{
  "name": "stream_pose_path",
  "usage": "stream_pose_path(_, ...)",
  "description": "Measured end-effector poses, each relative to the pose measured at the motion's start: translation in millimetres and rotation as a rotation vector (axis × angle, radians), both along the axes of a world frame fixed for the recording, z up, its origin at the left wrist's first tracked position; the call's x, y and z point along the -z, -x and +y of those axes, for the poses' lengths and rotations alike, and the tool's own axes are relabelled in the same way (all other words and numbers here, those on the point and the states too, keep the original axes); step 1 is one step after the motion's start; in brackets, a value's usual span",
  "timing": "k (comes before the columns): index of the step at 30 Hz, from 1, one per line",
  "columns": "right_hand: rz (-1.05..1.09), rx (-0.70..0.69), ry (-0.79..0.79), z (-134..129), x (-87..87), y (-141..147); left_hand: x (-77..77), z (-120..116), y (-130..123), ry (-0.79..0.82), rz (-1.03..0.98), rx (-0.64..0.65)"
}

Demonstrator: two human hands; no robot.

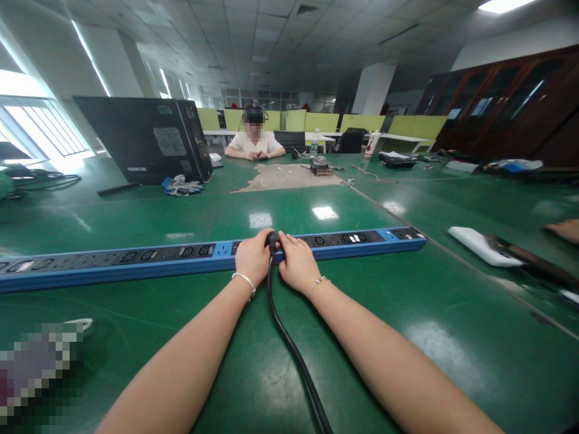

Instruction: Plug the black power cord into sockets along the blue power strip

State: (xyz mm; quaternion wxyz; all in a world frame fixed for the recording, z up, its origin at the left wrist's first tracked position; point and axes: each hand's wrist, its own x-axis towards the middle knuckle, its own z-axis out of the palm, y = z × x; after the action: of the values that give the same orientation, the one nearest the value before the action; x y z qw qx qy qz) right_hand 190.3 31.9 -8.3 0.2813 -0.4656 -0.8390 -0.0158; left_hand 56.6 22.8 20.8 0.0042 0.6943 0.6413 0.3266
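A long blue power strip (136,269) with black sockets lies across the green table in front of me. A black plug (272,239) is at the strip's middle, and its thick black cable (289,343) runs down toward me. My left hand (253,258) is closed at the plug's left side, its fingers against the plug and over the strip. On the right of the plug, my right hand (298,259) is closed over the strip, fingertips close beside the plug. Whether the plug sits fully in a socket is hidden by my fingers.
A black computer case (149,141) stands at the back left, with gloves (182,185) beside it. Across the table sits a person (254,141). A white object (482,246) lies at right, near another person's hand (565,230). A blurred-out device (36,367) is at lower left.
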Motion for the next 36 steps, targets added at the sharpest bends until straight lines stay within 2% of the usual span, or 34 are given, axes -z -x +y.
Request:
stream_pose_path(3, -0.021, -0.002, -0.019, 0, 1.1, 0, -11.0, -1, -1, -0.11, -0.182, -0.02)
stream_pose_path(6, -0.048, -0.024, -0.031, 0, 1.2, -1, -19.2, 3, 11, -0.129, -0.216, 0.038)
stream_pose_path(10, -0.064, -0.023, -0.029, 1, 1.1, -3, -25.7, 11, 58, -0.068, -0.232, 0.046)
stream_pose_path(13, -0.057, -0.032, -0.026, 2, 1.7, -3, -31.3, 9, 98, 0.041, -0.169, 0.099)
stream_pose_path(17, -0.03, -0.033, -0.025, 4, 2.2, -2, -34.6, 0, 124, 0.189, -0.064, 0.117)
stream_pose_path(21, -0.027, -0.03, -0.028, 6, 2.4, -2, -30.9, 0, 128, 0.261, -0.037, 0.105)
stream_pose_path(29, -0.021, -0.03, -0.044, 6, 4.1, -2, -23.6, -3, 132, 0.256, -0.023, 0.119)
stream_pose_path(36, -0.012, -0.025, -0.04, 6, 4.8, -1, -16.0, -12, 124, 0.239, 0.025, 0.017)
